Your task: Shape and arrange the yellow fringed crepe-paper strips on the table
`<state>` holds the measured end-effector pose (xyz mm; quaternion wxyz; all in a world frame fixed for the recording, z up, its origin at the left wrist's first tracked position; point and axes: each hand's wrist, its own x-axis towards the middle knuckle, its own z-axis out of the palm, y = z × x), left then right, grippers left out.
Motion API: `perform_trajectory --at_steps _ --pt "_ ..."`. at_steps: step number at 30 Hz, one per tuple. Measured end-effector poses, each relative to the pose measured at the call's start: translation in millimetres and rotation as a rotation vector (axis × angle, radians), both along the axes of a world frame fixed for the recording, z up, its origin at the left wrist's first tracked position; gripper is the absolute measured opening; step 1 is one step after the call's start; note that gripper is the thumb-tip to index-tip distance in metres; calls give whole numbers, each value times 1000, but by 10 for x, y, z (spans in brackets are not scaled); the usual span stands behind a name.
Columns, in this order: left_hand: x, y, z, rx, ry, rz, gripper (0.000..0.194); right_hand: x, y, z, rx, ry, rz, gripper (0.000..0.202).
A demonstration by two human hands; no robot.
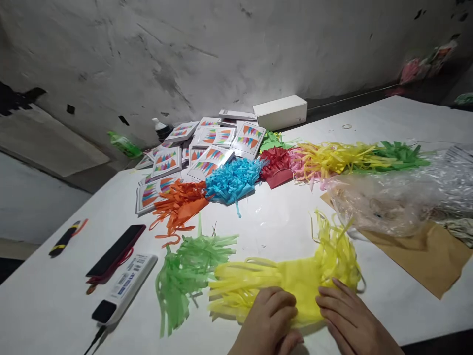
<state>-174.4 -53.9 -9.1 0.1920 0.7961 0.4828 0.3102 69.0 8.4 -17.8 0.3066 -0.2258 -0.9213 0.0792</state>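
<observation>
On the worktop (258, 231), both hands press yellow fringe (291, 281) flat — left hand (271, 315) curled, right hand (345, 313) spread, neither grip clenched; next, likely careful folding or rolling

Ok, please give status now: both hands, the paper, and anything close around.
Left hand and right hand flat on yellow fringed paper, gripping nothing. Green fringed paper touching its left end. Plastic bag just beyond.
</observation>
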Motion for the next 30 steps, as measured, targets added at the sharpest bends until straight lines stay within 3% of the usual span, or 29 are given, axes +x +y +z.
perform_trajectory --at_steps 4,9,16,19,22,25,30 --pt "23 -17 48 -23 -28 30 21 -21 15 58 -50 21 -38 23" --pt "73 -11 40 -48 -34 67 22 -159 -25 103 36 -5 -94 17" --pt "78 -41 37 -73 -82 158 16 -277 -107 -144 5 99 -136 30" --pt "113 -61 -12 -25 -11 176 26 -228 -94 -211 6 53 -125 30" --pt "165 -70 -108 36 43 218 13 -195 -57 -198 63 45 -84 35" --pt "186 -50 -116 -54 39 245 18 -178 -3 -114 21 39 -104 33" --pt "189 173 140 -392 188 353 27 -225 134 24 -181 -38 -257 24"
